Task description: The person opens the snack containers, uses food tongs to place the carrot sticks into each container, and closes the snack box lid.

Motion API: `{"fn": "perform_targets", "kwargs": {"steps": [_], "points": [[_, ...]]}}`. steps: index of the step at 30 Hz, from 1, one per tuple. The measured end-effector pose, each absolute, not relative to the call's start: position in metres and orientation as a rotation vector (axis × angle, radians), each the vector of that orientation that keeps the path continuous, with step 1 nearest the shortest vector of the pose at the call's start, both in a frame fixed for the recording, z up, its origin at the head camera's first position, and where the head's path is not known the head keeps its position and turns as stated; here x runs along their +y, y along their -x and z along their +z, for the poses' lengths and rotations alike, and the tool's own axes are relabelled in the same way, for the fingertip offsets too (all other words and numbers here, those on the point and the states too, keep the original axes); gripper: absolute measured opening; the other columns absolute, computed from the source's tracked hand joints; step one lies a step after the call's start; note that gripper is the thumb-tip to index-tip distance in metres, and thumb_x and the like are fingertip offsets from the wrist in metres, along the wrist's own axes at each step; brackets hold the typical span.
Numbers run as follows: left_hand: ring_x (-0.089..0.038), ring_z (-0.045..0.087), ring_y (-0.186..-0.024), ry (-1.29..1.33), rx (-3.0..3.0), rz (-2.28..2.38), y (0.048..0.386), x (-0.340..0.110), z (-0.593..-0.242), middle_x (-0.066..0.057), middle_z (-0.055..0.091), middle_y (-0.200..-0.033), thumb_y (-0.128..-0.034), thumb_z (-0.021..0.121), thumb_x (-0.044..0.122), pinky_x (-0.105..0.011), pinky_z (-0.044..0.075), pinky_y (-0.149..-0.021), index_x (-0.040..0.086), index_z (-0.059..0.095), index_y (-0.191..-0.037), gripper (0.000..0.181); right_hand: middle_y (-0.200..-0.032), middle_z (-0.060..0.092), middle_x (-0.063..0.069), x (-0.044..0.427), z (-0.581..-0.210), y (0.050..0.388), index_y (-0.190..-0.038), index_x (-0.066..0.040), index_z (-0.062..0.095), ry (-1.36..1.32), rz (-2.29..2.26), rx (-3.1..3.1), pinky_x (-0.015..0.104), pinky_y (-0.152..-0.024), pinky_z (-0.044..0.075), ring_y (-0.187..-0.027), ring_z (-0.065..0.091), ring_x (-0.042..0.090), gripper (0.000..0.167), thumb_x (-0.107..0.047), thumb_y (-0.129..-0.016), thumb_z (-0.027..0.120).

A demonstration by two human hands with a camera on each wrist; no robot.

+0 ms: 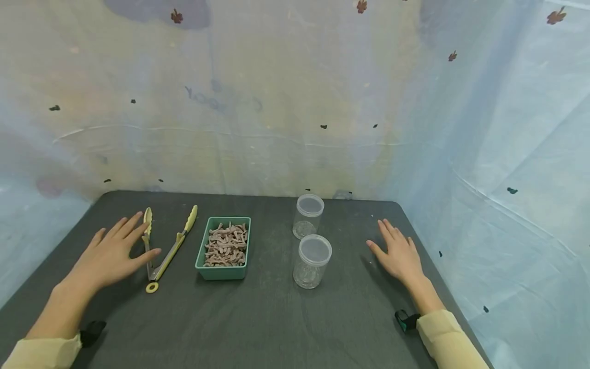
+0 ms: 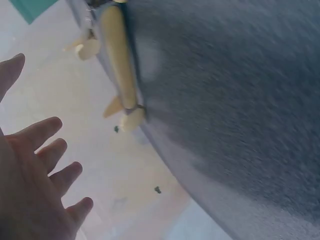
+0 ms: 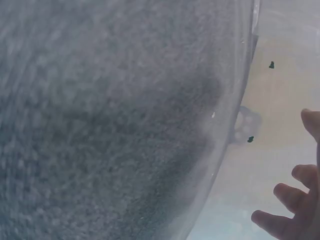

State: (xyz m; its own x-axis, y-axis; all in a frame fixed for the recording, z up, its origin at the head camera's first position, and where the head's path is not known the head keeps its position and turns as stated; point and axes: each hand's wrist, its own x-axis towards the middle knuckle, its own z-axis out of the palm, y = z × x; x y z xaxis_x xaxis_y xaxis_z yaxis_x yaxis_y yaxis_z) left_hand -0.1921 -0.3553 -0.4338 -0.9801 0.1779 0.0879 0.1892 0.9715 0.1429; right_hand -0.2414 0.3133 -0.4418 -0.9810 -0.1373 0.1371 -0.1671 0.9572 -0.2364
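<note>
No filling appears to have been begun: both the near jar point(image 1: 311, 269) and the far jar point(image 1: 306, 220) are lidded, with no contents made out, while the green container point(image 1: 221, 273) is heaped with brownish strips point(image 1: 226, 246). The tongs point(image 1: 170, 257) are laid splayed on the table point(image 1: 267, 328), ungripped. Nothing is held by the left hand point(image 1: 107, 259), near the tongs, or the right hand point(image 1: 400, 256); their fingers are spread

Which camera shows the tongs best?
The head view: the tongs lie spread open, nearly whole, though the left hand covers part. The left wrist view cuts them off at its top edge; the right wrist view shows none.
</note>
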Motion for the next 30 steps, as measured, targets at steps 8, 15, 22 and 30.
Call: {"fn": "perform_targets", "kwargs": {"steps": [8,15,22,30], "points": [[-0.054,0.031,-0.145,0.325,-2.872,-0.323,0.187,-0.329,-0.417,-0.026,0.024,-0.167,-0.0992,0.067,0.052,-0.076,0.017,-0.112,-0.005,0.046,-0.153,0.081,-0.165,0.033,0.024,0.307,-0.436,0.234,-0.164,-0.007,0.029,-0.225,0.521,-2.882,0.07,-0.112,0.031,-0.146,0.037,0.049,0.077,-0.056,-0.108,0.047],[-0.053,0.053,-0.123,0.342,-2.689,-0.406,0.182,-0.295,-0.399,-0.025,0.04,-0.158,-0.0988,0.073,0.036,-0.072,0.035,-0.103,-0.002,0.056,-0.144,0.061,-0.155,0.049,0.021,0.293,-0.432,0.226,-0.16,-0.007,0.04,-0.288,0.847,-2.684,0.065,-0.101,0.046,-0.131,0.056,0.043,0.064,-0.038,-0.108,0.059],[-0.046,0.052,-0.129,0.449,-2.486,-0.606,0.185,-0.249,-0.387,-0.02,0.049,-0.152,-0.0954,0.078,0.021,-0.067,0.045,-0.092,0.002,0.059,-0.143,0.055,-0.152,0.054,0.015,0.273,-0.426,0.219,-0.158,-0.008,0.043,-0.374,1.243,-2.55,0.049,-0.101,0.053,-0.129,0.061,0.04,0.057,-0.024,-0.107,0.062],[-0.039,0.05,-0.135,0.59,-2.363,-0.9,0.195,-0.196,-0.379,-0.014,0.051,-0.15,-0.0977,0.074,0.012,-0.062,0.044,-0.1,0.005,0.058,-0.145,0.051,-0.153,0.051,0.023,0.256,-0.427,0.214,-0.158,-0.006,0.042,-0.535,1.803,-2.404,0.025,-0.094,0.055,-0.124,0.065,0.012,0.052,-0.014,-0.109,0.057]]}}
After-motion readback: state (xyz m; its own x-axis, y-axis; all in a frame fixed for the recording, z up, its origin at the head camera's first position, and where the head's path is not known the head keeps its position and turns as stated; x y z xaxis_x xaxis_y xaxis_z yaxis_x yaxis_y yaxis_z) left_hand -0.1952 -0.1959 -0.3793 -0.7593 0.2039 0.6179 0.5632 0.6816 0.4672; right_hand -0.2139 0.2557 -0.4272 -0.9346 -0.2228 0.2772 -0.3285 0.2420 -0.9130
